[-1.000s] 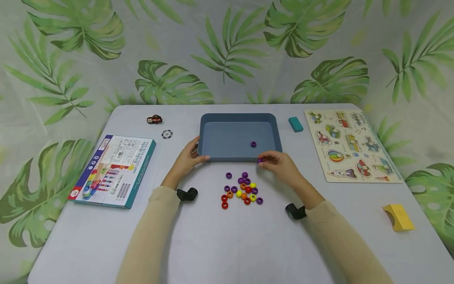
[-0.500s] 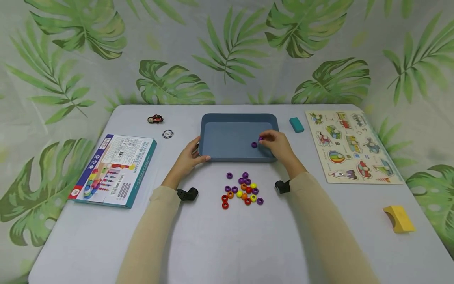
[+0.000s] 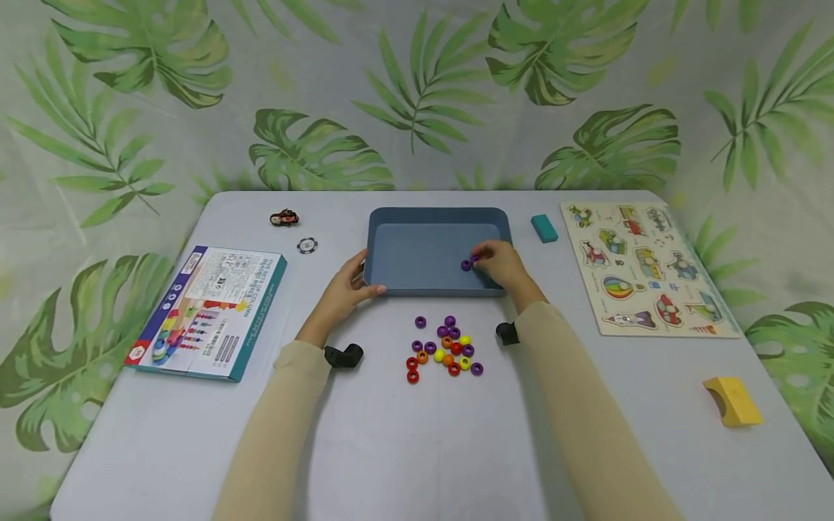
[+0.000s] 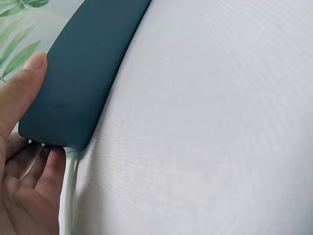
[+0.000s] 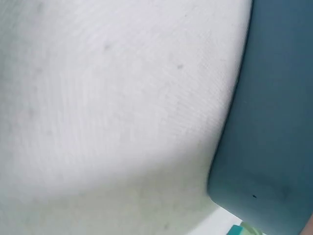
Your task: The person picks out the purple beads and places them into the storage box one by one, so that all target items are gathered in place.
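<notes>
My left hand [image 3: 345, 291] holds the near left corner of a blue-grey tray [image 3: 417, 215], thumb along the front wall and fingers at the side. In the left wrist view the thumb and fingers [image 4: 51, 178] lie against the tray's corner. Over the right part of the tray, my right hand [image 3: 503, 268] pinches a purple bead [image 3: 474, 259] beside another purple bead [image 3: 465, 265] that lies on the tray floor. In front of the tray a group of purple, red, orange and yellow beads [image 3: 448, 359] is scattered on the white table. The right wrist view shows mostly the tray's outer wall [image 5: 269, 122].
On the left lie a boxed toy set [image 3: 211, 311], a poker chip [image 3: 308, 245] and a small toy motorcycle [image 3: 284, 218]. To the right are a teal block [image 3: 544, 228], a wooden picture puzzle board [image 3: 645, 271] and a yellow arch block [image 3: 735, 400].
My right hand has carried a purple bead from the tray's front edge into the tray, then lowered it next to the other purple bead. The left hand stays at the tray's corner.
</notes>
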`<state>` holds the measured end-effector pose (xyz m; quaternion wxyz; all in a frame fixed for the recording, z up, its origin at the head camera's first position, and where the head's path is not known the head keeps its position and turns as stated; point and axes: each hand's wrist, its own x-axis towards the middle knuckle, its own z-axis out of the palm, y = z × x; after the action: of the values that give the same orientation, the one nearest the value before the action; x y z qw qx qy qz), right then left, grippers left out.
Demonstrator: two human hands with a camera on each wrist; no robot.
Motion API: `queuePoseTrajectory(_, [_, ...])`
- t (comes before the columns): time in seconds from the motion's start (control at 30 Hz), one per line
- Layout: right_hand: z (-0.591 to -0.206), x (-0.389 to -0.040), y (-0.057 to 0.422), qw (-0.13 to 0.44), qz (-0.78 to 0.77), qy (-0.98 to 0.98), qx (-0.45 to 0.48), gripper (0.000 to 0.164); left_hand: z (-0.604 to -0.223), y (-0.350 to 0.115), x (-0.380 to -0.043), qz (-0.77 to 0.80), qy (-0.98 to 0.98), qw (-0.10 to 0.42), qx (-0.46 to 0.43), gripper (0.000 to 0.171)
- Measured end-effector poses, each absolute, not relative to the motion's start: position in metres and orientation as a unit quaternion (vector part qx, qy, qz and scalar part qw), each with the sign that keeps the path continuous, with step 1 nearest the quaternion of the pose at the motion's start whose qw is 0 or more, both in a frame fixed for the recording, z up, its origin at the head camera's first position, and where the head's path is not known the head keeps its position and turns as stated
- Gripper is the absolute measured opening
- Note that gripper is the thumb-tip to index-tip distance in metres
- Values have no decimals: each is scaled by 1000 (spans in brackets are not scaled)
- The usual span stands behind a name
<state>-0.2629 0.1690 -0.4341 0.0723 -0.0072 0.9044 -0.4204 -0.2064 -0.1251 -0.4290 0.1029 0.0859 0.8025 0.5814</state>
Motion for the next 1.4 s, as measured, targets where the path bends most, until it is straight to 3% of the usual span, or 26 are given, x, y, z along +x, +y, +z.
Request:
queuePoseTrajectory(0.2, [-421, -258, 168, 71, -446, 891, -34, 24, -440, -128, -213, 578, 804, 100, 94, 84])
queuePoseTrajectory(0.37, [-406, -236, 161, 52, -520, 844, -116, 27, -452, -131, -218, 571, 810, 93, 96, 86])
queuePoseTrajectory(0.6, [-409, -193, 150, 104, -573, 786, -208, 29, -443, -130, -214, 574, 808, 93, 97, 84])
queuePoseTrajectory(0.8, [-433, -174, 146, 158, -542, 800, -204, 25, -436, -128, -209, 582, 800, 99, 105, 82])
queuePoseTrajectory(1.17, [-456, -173, 150, 155, -504, 827, -194, 17, -431, -126, -206, 578, 805, 96, 95, 80])
queuePoseTrajectory(1.4, [-457, -173, 149, 142, -486, 842, -185, 13, -448, -130, -215, 575, 807, 90, 100, 83])
